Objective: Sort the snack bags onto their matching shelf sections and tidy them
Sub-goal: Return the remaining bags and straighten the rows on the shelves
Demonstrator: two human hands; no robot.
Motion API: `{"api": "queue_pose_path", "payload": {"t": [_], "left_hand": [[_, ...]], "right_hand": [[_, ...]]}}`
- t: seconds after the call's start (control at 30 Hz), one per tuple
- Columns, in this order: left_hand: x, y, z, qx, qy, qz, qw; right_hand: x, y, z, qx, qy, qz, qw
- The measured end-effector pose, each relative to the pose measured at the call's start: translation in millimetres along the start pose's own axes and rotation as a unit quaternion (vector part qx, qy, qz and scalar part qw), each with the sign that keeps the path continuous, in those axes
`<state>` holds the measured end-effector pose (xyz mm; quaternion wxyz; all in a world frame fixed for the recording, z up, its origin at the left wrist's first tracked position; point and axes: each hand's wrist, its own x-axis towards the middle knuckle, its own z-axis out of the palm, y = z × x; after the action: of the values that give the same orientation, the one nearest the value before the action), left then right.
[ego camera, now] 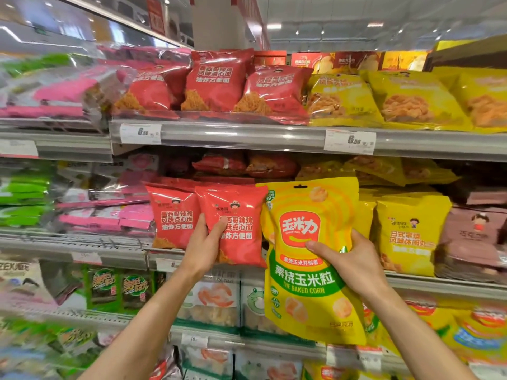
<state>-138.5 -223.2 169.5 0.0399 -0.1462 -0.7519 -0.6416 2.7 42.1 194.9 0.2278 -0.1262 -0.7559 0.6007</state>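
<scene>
So the right hand (354, 263) grips a big yellow baked corn bag (310, 270) in front of the middle shelf (439, 283), while the left hand (204, 242) clasps a red noodle snack bag (236, 223) standing on it, yellow snack bags (408, 231) behind.

White paper price tags (349, 142) sit clipped on the grey metal shelf rail (247, 135); red hanging sign (253, 20) overhead, beside a white pillar (211, 23).
</scene>
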Motion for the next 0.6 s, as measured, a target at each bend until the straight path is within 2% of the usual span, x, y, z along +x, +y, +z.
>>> {"api": "queue_pose_path", "payload": {"t": [0.27, 0.47, 0.6], "left_hand": [[6.7, 8.1, 6.8, 0.009, -0.015, -0.018, 1.0], [-16.8, 5.2, 12.8, 0.057, 0.013, -0.004, 0.998], [-25.9, 1.1, 13.1, 0.133, 0.063, -0.031, 0.989]], "right_hand": [[5.9, -1.0, 1.3, 0.004, 0.011, 0.003, 1.0], [3.6, -0.2, 1.1, 0.008, 0.004, 0.001, 1.0], [3.2, -2.6, 2.3, 0.002, -0.002, -0.004, 1.0]]}}
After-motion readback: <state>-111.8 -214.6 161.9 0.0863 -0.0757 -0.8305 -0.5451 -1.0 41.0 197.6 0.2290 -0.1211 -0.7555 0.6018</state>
